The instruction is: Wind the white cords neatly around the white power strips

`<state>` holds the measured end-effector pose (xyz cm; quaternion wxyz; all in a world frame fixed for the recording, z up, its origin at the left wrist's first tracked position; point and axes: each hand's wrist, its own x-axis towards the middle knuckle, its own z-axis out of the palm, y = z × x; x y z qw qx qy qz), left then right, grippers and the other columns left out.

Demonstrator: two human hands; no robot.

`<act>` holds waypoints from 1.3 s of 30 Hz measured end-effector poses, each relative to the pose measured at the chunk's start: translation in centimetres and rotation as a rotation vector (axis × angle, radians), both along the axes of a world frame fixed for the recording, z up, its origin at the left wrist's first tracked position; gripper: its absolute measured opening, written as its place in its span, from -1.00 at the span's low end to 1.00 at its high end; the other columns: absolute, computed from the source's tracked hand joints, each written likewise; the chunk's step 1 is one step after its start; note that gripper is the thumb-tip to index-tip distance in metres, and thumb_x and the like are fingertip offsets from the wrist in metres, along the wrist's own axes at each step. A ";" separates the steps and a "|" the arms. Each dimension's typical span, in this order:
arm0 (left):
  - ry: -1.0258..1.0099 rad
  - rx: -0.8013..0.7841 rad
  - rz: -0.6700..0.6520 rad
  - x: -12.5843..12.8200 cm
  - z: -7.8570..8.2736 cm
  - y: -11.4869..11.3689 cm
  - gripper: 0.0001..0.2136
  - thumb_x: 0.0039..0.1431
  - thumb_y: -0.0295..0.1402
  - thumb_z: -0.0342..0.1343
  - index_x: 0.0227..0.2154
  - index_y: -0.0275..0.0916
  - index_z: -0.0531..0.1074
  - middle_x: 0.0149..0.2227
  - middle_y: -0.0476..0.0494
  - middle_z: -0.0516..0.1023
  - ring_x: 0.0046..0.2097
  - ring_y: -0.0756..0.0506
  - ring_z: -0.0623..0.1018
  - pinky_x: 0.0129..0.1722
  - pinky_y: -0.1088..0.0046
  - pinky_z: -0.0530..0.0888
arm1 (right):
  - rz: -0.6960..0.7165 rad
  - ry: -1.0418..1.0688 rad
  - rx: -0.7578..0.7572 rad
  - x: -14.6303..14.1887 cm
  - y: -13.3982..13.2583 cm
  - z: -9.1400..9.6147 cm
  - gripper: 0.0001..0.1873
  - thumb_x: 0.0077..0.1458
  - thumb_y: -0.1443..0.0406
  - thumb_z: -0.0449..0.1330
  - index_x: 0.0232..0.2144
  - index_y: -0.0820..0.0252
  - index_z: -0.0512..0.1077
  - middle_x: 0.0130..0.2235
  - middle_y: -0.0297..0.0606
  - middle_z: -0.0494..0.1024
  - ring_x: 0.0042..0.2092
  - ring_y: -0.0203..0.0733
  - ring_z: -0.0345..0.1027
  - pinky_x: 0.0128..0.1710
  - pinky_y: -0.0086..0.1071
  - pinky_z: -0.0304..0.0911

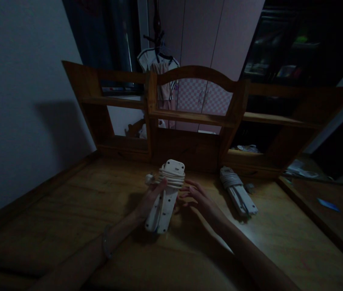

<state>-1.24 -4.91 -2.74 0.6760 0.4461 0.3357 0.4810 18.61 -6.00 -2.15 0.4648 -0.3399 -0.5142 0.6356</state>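
Note:
A white power strip [165,204] with its cord wound in several turns round the upper end is held tilted above the wooden desk. My left hand [150,199] grips its left side, with the thumb over the face just below the coils. The plug [149,178] sticks out on the left of the coils. Beside the right edge is my right hand [196,195], its fingers apart and stretched toward the coiled cord; the fingertips are close to it, and whether they touch I cannot tell. A second power strip [237,192], also wrapped in its cord, lies on the desk to the right.
The wooden desk [98,198] carries a low shelf unit [189,117] along its back. A small block-like object [249,187] lies near the second strip. At left stands a wall [28,121]. A blue packet [328,204] rests on a surface at right. The room is dim.

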 end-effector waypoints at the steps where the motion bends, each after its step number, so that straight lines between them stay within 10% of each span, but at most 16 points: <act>1: -0.012 -0.039 -0.043 0.2 -0.1 0.0 -0.45 0.07 0.11 0.04 -0.22 -0.38 0.47 -0.41 -0.25 0.57 -0.49 -0.10 0.54 -0.51 0.46 0.44 | 0.001 0.005 0.013 -0.3 -0.2 0.1 -0.55 0.17 0.09 0.14 0.08 0.03 0.27 0.02 -0.17 0.41 -0.02 -0.10 0.33 -0.11 -0.23 0.28; 16: -0.094 -0.447 -0.476 1.0 -0.5 0.1 -0.16 0.04 0.30 -0.28 -0.26 -0.50 0.49 -0.46 -0.39 0.56 -0.53 -0.13 0.54 -0.57 0.42 0.46 | 0.043 0.079 -0.100 -1.0 -0.1 -1.2 -0.53 0.10 0.01 0.19 -0.03 0.15 0.32 -0.32 -0.27 0.49 -0.45 -0.28 0.34 -0.41 -0.38 0.28; 34: -0.135 -0.385 -0.456 0.4 -1.4 0.4 -0.27 0.14 0.20 -0.22 -0.21 -0.47 0.46 -0.40 -0.39 0.58 -0.52 -0.16 0.56 -0.54 0.36 0.49 | 0.058 -0.032 0.080 -1.0 -1.0 0.1 -0.44 0.10 0.19 0.24 0.11 0.14 0.19 0.11 -0.11 0.37 0.09 -0.02 0.28 0.01 -0.17 0.27; 39: -0.159 -0.429 -0.371 0.5 -1.2 0.4 -0.31 0.12 0.19 -0.17 -0.21 -0.45 0.45 -0.42 -0.35 0.58 -0.51 -0.16 0.56 -0.54 0.36 0.50 | -0.325 -0.353 0.449 -0.9 -1.3 0.2 -0.29 0.13 0.19 0.21 0.24 0.02 0.00 0.22 -0.13 0.20 0.19 -0.03 0.14 0.14 -0.07 0.14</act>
